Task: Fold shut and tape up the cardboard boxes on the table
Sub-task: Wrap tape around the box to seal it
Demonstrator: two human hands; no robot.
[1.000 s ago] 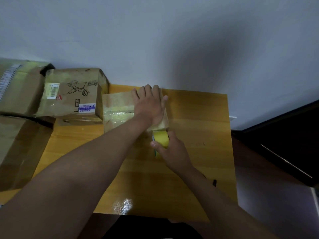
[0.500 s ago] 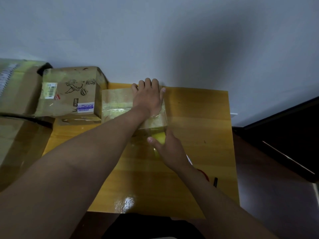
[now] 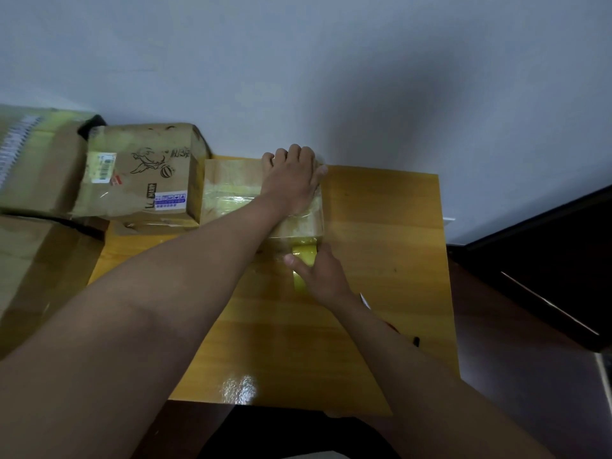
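A small cardboard box (image 3: 231, 190) sits at the far edge of a yellow table (image 3: 381, 260); the left hand (image 3: 291, 183) lies flat on top, fingers curling over its far edge; the right hand (image 3: 323, 273) grips a yellow tape roll (image 3: 303, 256) against the box's near side; a printed box (image 3: 145, 173) stands just left.

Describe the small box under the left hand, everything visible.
The small box is plain brown cardboard, flaps closed, with glossy clear tape across its top. It sits flat at the far edge of the table, close beside a printed box on its left. The left hand presses flat on its top right part. At its near side the right hand holds a yellow tape roll against it.
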